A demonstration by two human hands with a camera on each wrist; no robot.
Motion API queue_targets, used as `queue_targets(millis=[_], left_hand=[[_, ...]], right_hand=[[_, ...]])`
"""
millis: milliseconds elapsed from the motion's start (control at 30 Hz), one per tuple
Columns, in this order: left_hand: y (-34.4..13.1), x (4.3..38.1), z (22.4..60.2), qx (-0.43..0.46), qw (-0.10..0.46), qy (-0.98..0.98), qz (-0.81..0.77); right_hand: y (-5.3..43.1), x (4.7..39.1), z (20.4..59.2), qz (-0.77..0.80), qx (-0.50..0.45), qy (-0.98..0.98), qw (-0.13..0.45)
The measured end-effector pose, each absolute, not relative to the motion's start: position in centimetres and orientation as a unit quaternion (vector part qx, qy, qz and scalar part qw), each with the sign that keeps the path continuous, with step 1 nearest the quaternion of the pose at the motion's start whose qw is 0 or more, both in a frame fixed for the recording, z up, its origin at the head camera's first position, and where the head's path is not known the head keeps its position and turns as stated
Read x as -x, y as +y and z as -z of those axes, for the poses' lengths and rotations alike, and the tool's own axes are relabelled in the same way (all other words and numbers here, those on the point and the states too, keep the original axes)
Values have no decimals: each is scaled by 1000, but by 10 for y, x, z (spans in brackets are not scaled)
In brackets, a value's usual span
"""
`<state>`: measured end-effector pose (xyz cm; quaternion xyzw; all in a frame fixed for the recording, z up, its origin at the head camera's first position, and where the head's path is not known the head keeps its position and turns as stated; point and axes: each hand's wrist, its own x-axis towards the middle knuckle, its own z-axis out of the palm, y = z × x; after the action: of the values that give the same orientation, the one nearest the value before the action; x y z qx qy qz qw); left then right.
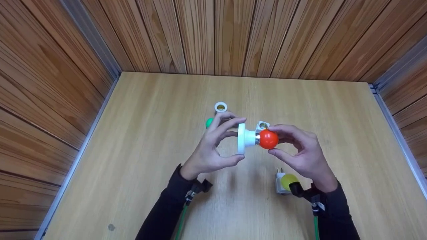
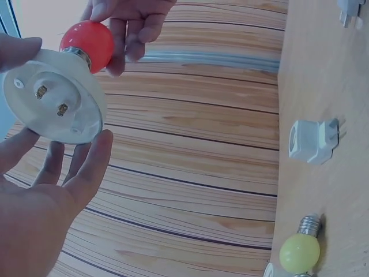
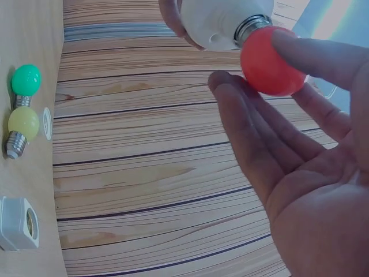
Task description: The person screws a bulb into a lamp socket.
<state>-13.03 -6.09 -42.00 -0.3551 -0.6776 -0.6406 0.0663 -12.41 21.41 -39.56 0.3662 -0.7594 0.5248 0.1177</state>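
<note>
Above the table, my left hand (image 1: 217,146) grips a white round lamp holder (image 1: 248,138) by the rim of its wide base, thumb below and fingers above. My right hand (image 1: 302,150) pinches a red light bulb (image 1: 269,139) between thumb and fingers. The bulb lies sideways, its metal screw base (image 3: 252,29) at the mouth of the holder with some thread showing outside. In the left wrist view, the holder's underside (image 2: 55,107) shows two brass screws.
Behind my left hand stand a round white socket (image 1: 221,107) and a green bulb (image 1: 209,122), with a yellow bulb (image 3: 23,123) beside it. A square socket adapter (image 1: 262,125) sits beyond the red bulb. Near my right wrist lies a plug adapter (image 1: 280,183) with another yellow bulb (image 1: 289,181).
</note>
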Motion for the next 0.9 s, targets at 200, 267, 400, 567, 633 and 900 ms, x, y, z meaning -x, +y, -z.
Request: queue_targets(millis=[200, 267, 400, 567, 633, 900], left_hand=[[-60, 130, 420, 356, 59, -671, 648], [-60, 129, 420, 354, 54, -673, 648], [-60, 129, 419, 351, 45, -676, 647], [-59, 129, 419, 353, 45, -676, 646], [-59, 129, 419, 355, 51, -675, 644], [-59, 127, 417, 371, 87, -686, 619]], right_hand=[[212, 126, 397, -565, -393, -715, 125], [211, 127, 399, -582, -403, -694, 129], [210, 130, 403, -603, -433, -653, 147], [209, 131, 404, -596, -448, -645, 171], [209, 130, 404, -593, -446, -648, 172], [207, 127, 400, -607, -410, -669, 124]])
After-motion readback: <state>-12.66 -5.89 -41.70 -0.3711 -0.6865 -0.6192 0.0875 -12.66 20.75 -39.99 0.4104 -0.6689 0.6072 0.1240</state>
